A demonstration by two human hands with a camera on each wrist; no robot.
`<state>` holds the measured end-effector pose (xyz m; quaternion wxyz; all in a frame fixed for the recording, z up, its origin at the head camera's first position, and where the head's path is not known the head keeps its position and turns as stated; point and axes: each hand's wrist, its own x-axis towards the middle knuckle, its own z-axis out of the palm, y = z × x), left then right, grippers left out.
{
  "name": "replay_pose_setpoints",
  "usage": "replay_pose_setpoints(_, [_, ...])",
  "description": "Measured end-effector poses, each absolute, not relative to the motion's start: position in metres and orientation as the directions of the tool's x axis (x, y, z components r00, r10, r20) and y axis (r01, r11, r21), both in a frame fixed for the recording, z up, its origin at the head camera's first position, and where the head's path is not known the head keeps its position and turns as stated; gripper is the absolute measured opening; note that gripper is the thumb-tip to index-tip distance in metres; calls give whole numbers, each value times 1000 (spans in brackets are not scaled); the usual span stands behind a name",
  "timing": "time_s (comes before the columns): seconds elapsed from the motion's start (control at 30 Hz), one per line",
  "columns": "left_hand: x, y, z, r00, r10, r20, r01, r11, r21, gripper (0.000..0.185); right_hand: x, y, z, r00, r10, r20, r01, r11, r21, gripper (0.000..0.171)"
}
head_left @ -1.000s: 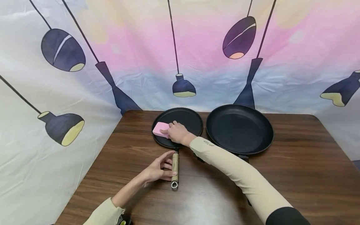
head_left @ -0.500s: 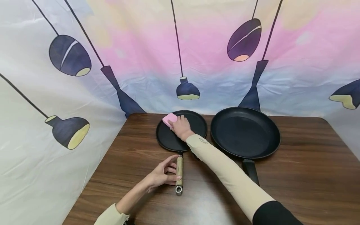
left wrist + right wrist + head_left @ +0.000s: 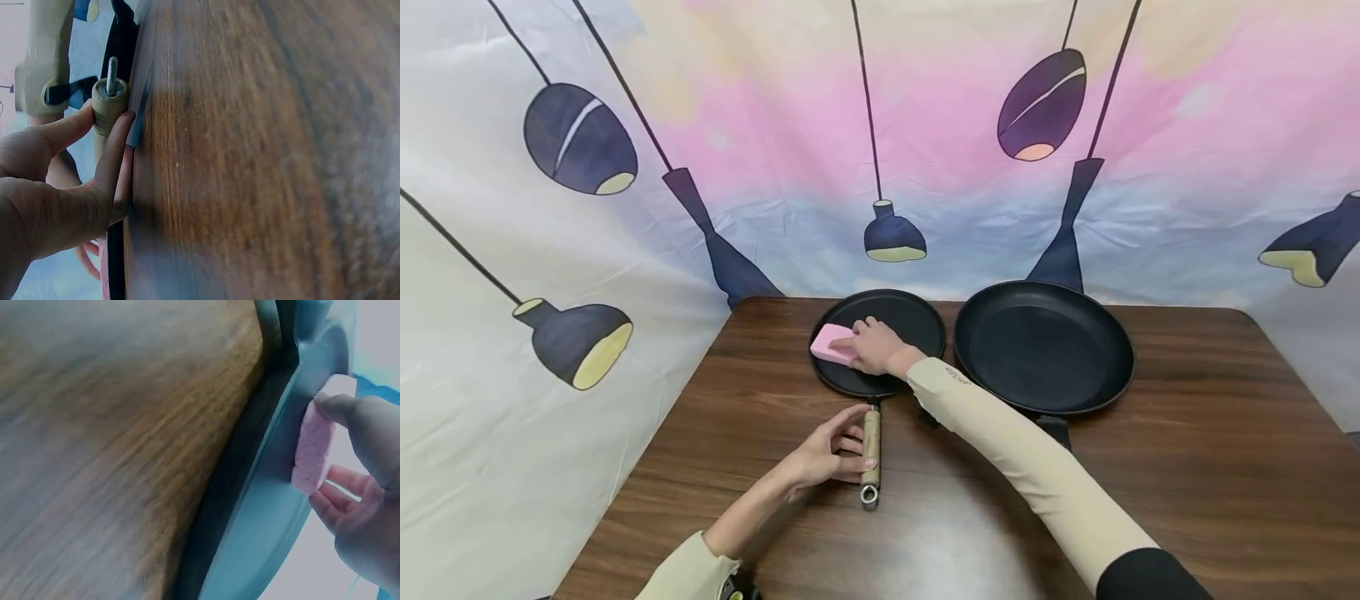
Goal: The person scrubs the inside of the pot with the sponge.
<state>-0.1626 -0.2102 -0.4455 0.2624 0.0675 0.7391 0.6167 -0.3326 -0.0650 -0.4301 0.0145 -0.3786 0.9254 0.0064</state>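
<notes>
The right hand lies near the middle of the head view, its fingers laid over a pink sponge and pressing it flat against the dark surface of the small round pan. In the right wrist view the thumb and fingers curl round the sponge's edges, so it is gripped as well as pressed; the sponge sits on the left part of the pan's face, close to the rim.

The left hand is lower in the frame, just below centre, at the pan's wooden handle. Its thumb and fingertips pinch the handle from the left side, the fingers only partly bent, the palm off the wood. The left wrist view shows the thumb above and a finger below the handle's end, where a metal ring sticks out; the handle lies on the table and points toward the lower edge of the head view.

Just to the right of the small pan stands a larger black frying pan, their rims nearly touching; the right forearm in a beige sleeve crosses in front of it. A cloth backdrop printed with hanging lamps fills the upper half of the frame.
</notes>
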Motion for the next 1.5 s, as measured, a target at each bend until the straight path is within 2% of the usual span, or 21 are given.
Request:
replay_pose_setpoints(0.33, [-166,-215,-438,-851,416,-321,-234,246,941,88,-315,-44,-408,-641,-749,-167,-744,660,-104,48])
replay_pose_setpoints(0.57, [-169,-214,-436,-860,407,-309,-220,252,942,87,-316,-21,-393,-635,-725,-267,-714,683,-156,41])
replay_pose_setpoints(0.87, [-170,-204,-438,-881,379,-283,-171,303,937,82,-322,5,-378,-641,-680,-356,-733,679,23,34])
replay_pose_setpoints(0.97, [-169,-202,-438,-890,362,-276,-150,340,929,81,-320,14,-372,-643,-677,-358,-743,665,78,33])
replay_pose_setpoints(1.17, [-165,-200,-435,-889,340,-307,-185,346,920,81,-318,37,-362,-667,-676,-315,-739,654,162,31])
replay_pose_setpoints(1.33, [-162,-197,-428,-883,332,-331,-209,355,911,78,-318,61,-349,-711,-638,-296,-699,686,201,31])
replay_pose_setpoints(1.5, [-160,-192,-417,-928,264,-264,-117,464,878,67,-318,94,-337,-771,-584,-255,-627,766,142,39])
